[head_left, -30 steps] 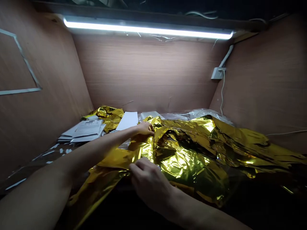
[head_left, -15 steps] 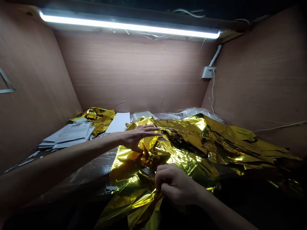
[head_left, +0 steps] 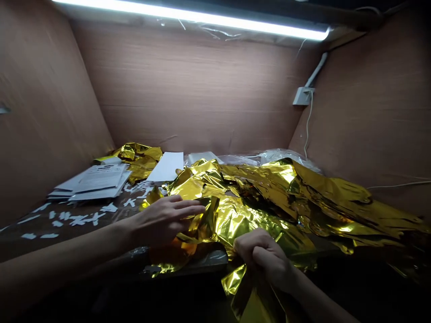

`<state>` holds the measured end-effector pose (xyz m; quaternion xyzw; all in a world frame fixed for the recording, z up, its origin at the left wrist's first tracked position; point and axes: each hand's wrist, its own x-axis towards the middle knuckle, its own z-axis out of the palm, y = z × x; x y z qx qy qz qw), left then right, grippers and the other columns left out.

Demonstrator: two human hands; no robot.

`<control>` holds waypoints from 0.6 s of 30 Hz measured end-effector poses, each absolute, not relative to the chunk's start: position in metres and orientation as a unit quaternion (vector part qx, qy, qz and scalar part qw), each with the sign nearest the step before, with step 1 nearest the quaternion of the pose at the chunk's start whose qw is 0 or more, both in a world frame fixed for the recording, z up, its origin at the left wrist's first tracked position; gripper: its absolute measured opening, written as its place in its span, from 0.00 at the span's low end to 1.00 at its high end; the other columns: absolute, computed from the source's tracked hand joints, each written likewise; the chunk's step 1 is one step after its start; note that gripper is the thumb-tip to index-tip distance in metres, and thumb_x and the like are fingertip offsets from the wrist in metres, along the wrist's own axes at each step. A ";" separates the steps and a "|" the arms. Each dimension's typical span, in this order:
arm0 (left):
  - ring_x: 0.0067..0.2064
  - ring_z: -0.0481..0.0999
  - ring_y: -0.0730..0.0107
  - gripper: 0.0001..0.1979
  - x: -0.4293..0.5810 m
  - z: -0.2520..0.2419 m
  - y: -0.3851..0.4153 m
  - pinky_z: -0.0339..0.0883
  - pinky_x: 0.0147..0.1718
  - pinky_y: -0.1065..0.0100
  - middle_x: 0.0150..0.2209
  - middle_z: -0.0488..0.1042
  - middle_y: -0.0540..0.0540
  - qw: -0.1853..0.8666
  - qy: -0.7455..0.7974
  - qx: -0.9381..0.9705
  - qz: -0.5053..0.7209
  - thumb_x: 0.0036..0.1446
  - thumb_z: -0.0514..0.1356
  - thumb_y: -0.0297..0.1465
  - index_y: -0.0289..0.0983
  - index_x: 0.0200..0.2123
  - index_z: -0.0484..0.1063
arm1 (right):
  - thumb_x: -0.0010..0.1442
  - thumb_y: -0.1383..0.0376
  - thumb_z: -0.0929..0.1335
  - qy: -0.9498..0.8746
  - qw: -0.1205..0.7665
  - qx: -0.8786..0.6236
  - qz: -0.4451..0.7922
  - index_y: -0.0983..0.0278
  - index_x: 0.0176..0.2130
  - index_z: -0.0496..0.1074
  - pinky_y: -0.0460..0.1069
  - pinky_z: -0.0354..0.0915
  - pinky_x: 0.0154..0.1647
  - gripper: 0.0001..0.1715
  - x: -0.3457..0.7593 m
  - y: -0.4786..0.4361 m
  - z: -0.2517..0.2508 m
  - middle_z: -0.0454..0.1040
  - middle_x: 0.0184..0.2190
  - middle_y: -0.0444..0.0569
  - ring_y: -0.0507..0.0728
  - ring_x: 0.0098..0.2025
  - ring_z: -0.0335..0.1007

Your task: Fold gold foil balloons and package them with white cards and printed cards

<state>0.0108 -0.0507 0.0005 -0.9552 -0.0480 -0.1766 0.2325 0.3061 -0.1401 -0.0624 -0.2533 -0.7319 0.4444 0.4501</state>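
Note:
A large crumpled sheet of gold metallic foil (head_left: 256,211) covers the right and middle of the table. My left hand (head_left: 163,220) lies on its near left part, fingers stretched over a raised fold, with the thumb hidden. My right hand (head_left: 264,258) is closed on a gathered edge of the foil, and a strip of it hangs down below the hand toward me. A smaller crumpled wad of gold foil (head_left: 138,160) sits farther back on the left, out of reach of both hands.
A stack of printed papers (head_left: 97,183) and a white sheet (head_left: 166,166) lie at the back left. Clear plastic film (head_left: 279,156) lies behind the foil. White paper scraps (head_left: 76,219) dot the dark tabletop. Wooden walls (head_left: 195,85) enclose three sides, beneath a strip light (head_left: 191,11).
My right hand has moved right, drawing a foil edge toward me. My left hand has shifted nearer and lower on the foil. The view has tilted slightly.

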 end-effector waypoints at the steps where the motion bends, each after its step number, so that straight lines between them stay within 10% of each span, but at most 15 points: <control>1: 0.49 0.80 0.60 0.14 0.007 -0.001 -0.054 0.74 0.45 0.59 0.58 0.77 0.44 0.239 -0.079 -0.952 -0.173 0.60 0.56 0.17 0.39 0.37 0.79 | 0.52 0.67 0.61 -0.730 0.438 -0.252 0.460 0.62 0.17 0.59 0.50 0.46 0.25 0.14 0.306 -0.138 -0.062 0.55 0.16 0.43 0.52 0.21 0.49; 7: 0.34 0.75 0.62 0.20 -0.010 0.001 -0.071 0.65 0.26 0.64 0.37 0.80 0.47 0.180 -0.238 -0.938 -0.178 0.39 0.52 0.17 0.42 0.33 0.74 | 0.50 0.66 0.61 -0.722 0.423 -0.294 0.462 0.62 0.18 0.64 0.49 0.50 0.25 0.12 0.307 -0.130 -0.055 0.60 0.16 0.43 0.52 0.21 0.53; 10: 0.31 0.71 0.61 0.14 -0.008 0.024 -0.074 0.62 0.28 0.62 0.27 0.75 0.47 0.196 -0.295 -0.906 -0.233 0.46 0.52 0.19 0.42 0.27 0.72 | 0.49 0.68 0.62 -0.731 0.419 -0.322 0.432 0.64 0.20 0.72 0.48 0.53 0.26 0.12 0.304 -0.129 -0.049 0.66 0.18 0.44 0.52 0.23 0.58; 15: 0.56 0.71 0.51 0.13 0.016 0.118 -0.069 0.52 0.59 0.41 0.40 0.81 0.50 0.300 -0.302 -0.842 -0.332 0.63 0.56 0.29 0.39 0.27 0.76 | 0.57 0.62 0.71 -0.718 0.417 -0.378 0.411 0.63 0.39 0.81 0.47 0.43 0.22 0.11 0.295 -0.129 -0.031 0.55 0.16 0.37 0.48 0.20 0.45; 18: 0.69 0.56 0.45 0.19 0.050 0.174 -0.070 0.45 0.60 0.35 0.58 0.74 0.55 0.357 -0.253 -0.844 -0.310 0.67 0.52 0.33 0.36 0.27 0.78 | 0.57 0.54 0.76 -0.694 0.411 -0.411 0.425 0.61 0.57 0.74 0.46 0.40 0.22 0.31 0.285 -0.129 -0.013 0.49 0.16 0.32 0.48 0.20 0.40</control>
